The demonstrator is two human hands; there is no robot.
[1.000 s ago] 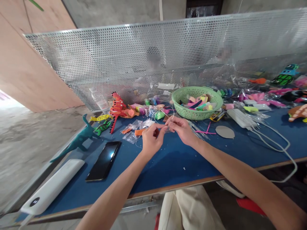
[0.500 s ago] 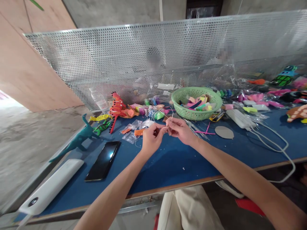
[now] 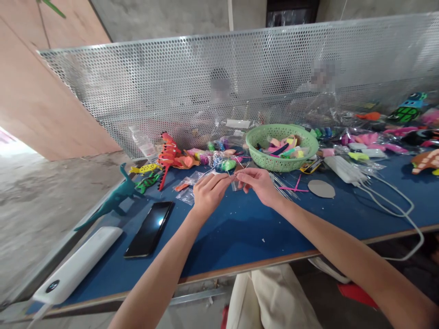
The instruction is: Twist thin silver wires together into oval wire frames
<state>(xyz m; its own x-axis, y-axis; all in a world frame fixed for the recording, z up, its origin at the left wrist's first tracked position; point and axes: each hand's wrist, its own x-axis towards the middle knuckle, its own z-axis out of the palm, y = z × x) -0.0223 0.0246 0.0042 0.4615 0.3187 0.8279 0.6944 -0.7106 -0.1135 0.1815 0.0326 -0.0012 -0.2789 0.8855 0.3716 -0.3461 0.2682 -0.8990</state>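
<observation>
Over the middle of the blue table point(image 3: 233, 246), my left hand point(image 3: 210, 193) and my right hand point(image 3: 258, 185) meet fingertip to fingertip. Both are closed in a pinch on a thin pale wire point(image 3: 229, 173), mostly hidden by the fingers. Left of my left hand lie clear packets point(image 3: 186, 195), one with an orange piece inside. Several loose thin wires point(image 3: 284, 188) spread out to the right of my right hand, beside crossed pink strips point(image 3: 295, 188). Behind the hands stands a green basket point(image 3: 254, 157) holding colourful soft pieces.
A black phone point(image 3: 149, 230), a white power bank point(image 3: 80, 265) and a teal dinosaur figure point(image 3: 115, 196) lie at left. A red-orange figure point(image 3: 168, 153) stands behind. At right are a grey oval point(image 3: 321, 188) and a white charger point(image 3: 343, 169) with cables. A perforated metal screen point(image 3: 164, 82) closes the back.
My left hand has shifted slightly left and turned, its fingers now lying straighter over the wire. The wire's loop above the hands shows less. My right hand stays nearly in place.
</observation>
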